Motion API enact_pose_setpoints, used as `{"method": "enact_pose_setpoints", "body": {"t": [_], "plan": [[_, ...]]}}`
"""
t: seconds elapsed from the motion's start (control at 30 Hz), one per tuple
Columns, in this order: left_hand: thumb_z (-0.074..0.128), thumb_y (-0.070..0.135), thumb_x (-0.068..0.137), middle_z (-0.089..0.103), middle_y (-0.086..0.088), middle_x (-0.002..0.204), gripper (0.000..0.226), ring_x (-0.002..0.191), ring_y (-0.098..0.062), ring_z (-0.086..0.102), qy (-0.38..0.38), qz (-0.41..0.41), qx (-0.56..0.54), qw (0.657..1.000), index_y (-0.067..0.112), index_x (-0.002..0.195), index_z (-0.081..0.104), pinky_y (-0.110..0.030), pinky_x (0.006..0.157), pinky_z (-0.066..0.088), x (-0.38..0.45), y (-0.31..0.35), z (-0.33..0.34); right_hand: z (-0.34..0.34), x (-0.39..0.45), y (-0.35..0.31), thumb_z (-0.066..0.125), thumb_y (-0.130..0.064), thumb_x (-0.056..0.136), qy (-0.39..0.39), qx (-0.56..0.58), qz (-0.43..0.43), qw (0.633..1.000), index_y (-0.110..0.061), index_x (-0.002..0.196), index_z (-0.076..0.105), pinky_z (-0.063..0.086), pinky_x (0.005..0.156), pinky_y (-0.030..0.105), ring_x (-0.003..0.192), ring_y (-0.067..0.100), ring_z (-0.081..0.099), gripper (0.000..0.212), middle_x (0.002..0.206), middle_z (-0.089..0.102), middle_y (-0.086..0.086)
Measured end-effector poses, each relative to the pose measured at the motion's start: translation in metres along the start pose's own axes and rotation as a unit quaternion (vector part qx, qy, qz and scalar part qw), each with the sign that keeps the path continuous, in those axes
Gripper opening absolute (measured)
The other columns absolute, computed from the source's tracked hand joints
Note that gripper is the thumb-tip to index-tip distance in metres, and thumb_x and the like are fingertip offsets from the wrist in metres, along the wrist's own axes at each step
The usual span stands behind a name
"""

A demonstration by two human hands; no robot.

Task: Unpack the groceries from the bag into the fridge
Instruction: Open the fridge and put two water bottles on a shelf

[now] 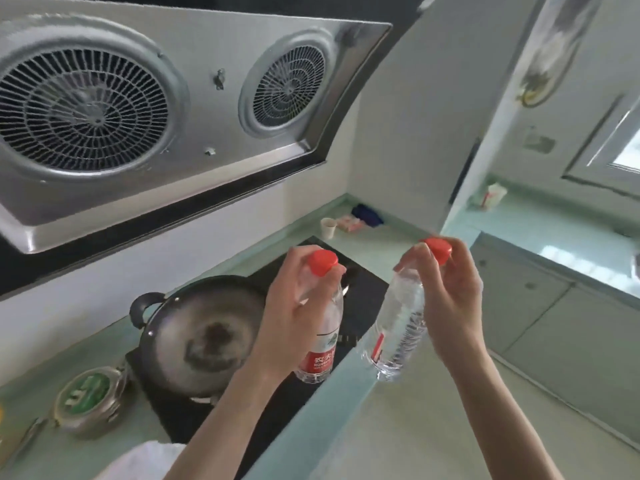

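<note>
Your left hand (294,306) is curled round the neck of a clear water bottle (320,344) with a red label, fingers closing just under its red cap (322,262); the bottle hangs nearly upright below the hand, its base over the desk's front edge. Your right hand (450,299) pinches a second water bottle (398,330) at the neck, fingertips around its red cap (438,249), and that bottle tilts down and to the left of the palm, held out over the floor. The two bottles sit close together but apart.

Beyond them, on the pale green desk (52,368), a dark wok (204,334) rests on a black cooktop (363,296), with a round green-topped tin (90,398) to its left. Farther back stands a paper cup (328,227), and above hangs the range hood (166,109).
</note>
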State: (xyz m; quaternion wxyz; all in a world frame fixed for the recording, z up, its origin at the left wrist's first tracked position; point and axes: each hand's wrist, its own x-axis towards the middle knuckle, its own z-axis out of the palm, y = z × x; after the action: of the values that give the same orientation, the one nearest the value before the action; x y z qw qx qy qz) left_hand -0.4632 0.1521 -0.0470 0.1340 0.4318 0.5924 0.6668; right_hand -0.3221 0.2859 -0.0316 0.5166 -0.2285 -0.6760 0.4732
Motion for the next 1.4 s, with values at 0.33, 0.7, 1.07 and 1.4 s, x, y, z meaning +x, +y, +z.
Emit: {"method": "enact_pose_setpoints", "body": {"t": [0.33,0.7,1.07,1.4], "plan": [[0.066,0.027,0.097,0.072,-0.004,0.107,0.023,0.109,-0.025,0.069,-0.097,0.006,-0.081,0.992,0.011,0.113,0.058,-0.056,0.105,0.048,0.056,-0.001,0.161,-0.143,0.039,0.009,0.067,-0.025,0.092,0.088,-0.026,-0.007,0.996,-0.009,0.104,0.061,0.054,0.074,0.019,0.078,0.008,0.071,0.020,0.088,0.071,0.007],[0.071,0.025,0.095,0.068,0.011,0.100,0.013,0.104,-0.019,0.068,-0.171,0.017,-0.121,0.978,0.031,0.104,0.062,-0.046,0.105,0.048,0.089,0.000,0.322,-0.285,0.073,0.039,0.069,-0.030,0.091,0.175,-0.074,-0.018,0.982,-0.028,0.101,0.062,0.058,0.083,0.048,0.087,0.033,0.071,0.012,0.093,0.071,0.011],[0.071,0.037,0.092,0.071,0.000,0.106,0.030,0.106,-0.028,0.071,-0.271,0.024,-0.184,0.945,0.016,0.111,0.064,-0.057,0.100,0.052,0.118,0.001,0.463,-0.392,0.098,0.046,0.068,-0.022,0.097,0.263,-0.144,-0.040,0.953,-0.009,0.107,0.060,0.057,0.077,0.029,0.083,0.022,0.071,0.018,0.090,0.070,0.015],[0.073,0.024,0.094,0.073,-0.007,0.103,0.024,0.099,-0.025,0.073,-0.411,0.065,-0.273,0.867,0.007,0.107,0.064,-0.041,0.094,0.058,0.156,0.005,0.604,-0.477,0.120,0.044,0.066,-0.034,0.094,0.394,-0.247,-0.048,0.884,-0.023,0.105,0.062,0.059,0.082,0.040,0.086,0.024,0.070,0.016,0.092,0.070,0.010]]}}
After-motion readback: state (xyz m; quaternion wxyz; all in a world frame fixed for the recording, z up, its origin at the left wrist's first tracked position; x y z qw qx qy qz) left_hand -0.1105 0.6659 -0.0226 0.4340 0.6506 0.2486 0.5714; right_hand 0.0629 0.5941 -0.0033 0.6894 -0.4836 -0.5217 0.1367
